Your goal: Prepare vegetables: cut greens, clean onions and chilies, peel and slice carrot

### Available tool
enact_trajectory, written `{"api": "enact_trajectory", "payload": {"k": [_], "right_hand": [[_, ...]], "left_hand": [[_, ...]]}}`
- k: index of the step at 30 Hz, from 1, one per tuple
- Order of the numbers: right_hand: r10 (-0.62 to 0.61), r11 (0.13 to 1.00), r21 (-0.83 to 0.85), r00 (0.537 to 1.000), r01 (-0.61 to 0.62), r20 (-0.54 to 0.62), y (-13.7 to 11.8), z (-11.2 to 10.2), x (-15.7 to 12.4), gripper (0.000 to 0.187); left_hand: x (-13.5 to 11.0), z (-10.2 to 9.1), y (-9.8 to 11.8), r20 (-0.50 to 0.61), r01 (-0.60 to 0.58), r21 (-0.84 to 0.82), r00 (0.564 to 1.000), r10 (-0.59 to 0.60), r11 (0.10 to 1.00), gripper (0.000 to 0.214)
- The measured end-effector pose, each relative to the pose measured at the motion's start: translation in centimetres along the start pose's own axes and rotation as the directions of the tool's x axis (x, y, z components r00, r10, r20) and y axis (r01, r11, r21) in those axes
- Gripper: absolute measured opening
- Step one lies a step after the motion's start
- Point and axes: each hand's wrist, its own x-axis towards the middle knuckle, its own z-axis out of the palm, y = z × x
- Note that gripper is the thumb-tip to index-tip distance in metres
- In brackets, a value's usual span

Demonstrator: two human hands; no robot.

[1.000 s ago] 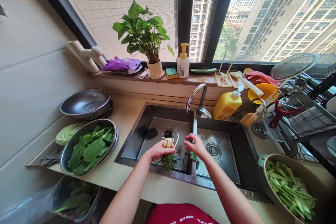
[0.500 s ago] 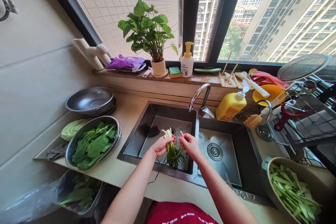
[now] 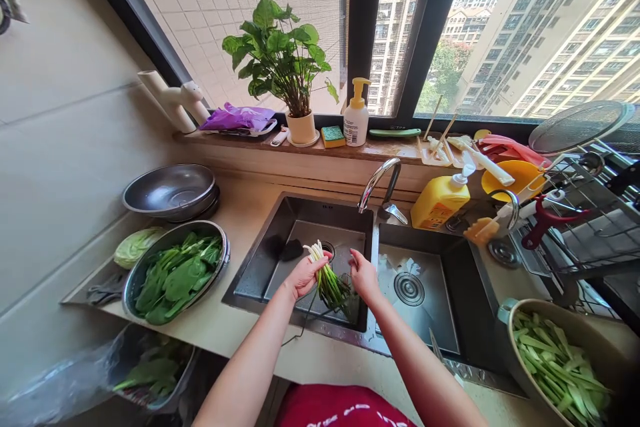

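In my left hand (image 3: 305,276) is a small bunch of scallions (image 3: 330,287), gripped near the white ends. The white ends point up and to the left, and the dark green tops hang over the left sink basin (image 3: 273,265). A few thin strands trail below this hand toward the counter edge. My right hand (image 3: 365,277) is just to the right of the bunch, apart from it, above the basin's right side. Its fingers are loosely bent with a gap between them, and nothing shows in them.
A bowl of green leaves (image 3: 226,250) stands left of the sink, beside a cabbage piece (image 3: 137,247) and stacked dark pans (image 3: 170,190). The faucet (image 3: 380,180) rises behind the divider. At right are a pot of cut green strips (image 3: 555,360), a yellow bottle (image 3: 440,201) and a dish rack (image 3: 575,240).
My right hand has moved slightly right, away from the scallions, and the white end at its fingertips no longer shows. The bunch has tilted, its green tops swinging right.
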Motion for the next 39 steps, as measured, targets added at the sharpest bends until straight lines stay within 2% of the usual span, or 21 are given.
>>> {"api": "enact_trajectory", "payload": {"k": [2,5,9,15,21,24,28,31,35,39], "right_hand": [[-0.033,0.999,-0.015,0.999,0.033,0.013,0.1,0.3,0.1,0.019],[-0.083,0.993,0.097,0.99,0.072,0.116,-0.2,1.2,-0.1,0.018],[-0.084,0.984,0.171,0.968,0.043,0.238,-0.6,1.6,-0.5,0.021],[-0.07,0.986,0.166,0.967,0.03,0.244,-0.5,0.6,-0.8,0.019],[-0.043,0.99,0.139,0.969,0.008,0.245,-0.3,0.5,-1.3,0.019],[-0.059,0.987,0.157,0.967,0.02,0.247,-0.4,0.4,-1.5,0.019],[-0.065,0.971,0.24,0.959,-0.004,0.277,-0.6,0.4,-1.7,0.02],[-0.079,0.975,0.223,0.954,0.013,0.29,-0.6,0.4,-1.7,0.023],[-0.166,0.98,0.156,0.937,0.123,0.308,-0.7,0.1,-1.7,0.028],[-0.241,0.97,0.063,0.931,0.233,0.273,-1.1,-0.5,-1.6,0.029]], "left_hand": [[0.0,0.0,0.2,-0.025,-0.029,0.027,0.999,0.029,0.999,0.044],[0.1,0.5,0.2,-0.061,-0.046,0.033,0.997,0.048,0.998,0.049],[-0.1,1.3,-0.3,-0.054,-0.043,0.019,0.998,0.044,0.999,0.048],[-0.1,1.8,-0.2,-0.06,-0.083,0.057,0.994,0.087,0.995,0.044],[0.5,2.0,-0.6,-0.164,-0.142,0.116,0.973,0.16,0.983,0.038],[0.6,2.2,-0.6,-0.18,-0.142,0.12,0.97,0.162,0.983,0.038],[0.3,2.3,-0.3,-0.109,-0.134,0.158,0.982,0.152,0.978,0.037],[0.0,2.3,-0.1,-0.041,-0.105,0.228,0.992,0.118,0.968,0.035],[-0.3,2.3,0.1,0.036,-0.063,0.287,0.998,0.055,0.956,0.034],[-0.6,2.5,-0.4,0.068,-0.05,0.24,0.997,0.035,0.969,0.035]]}}
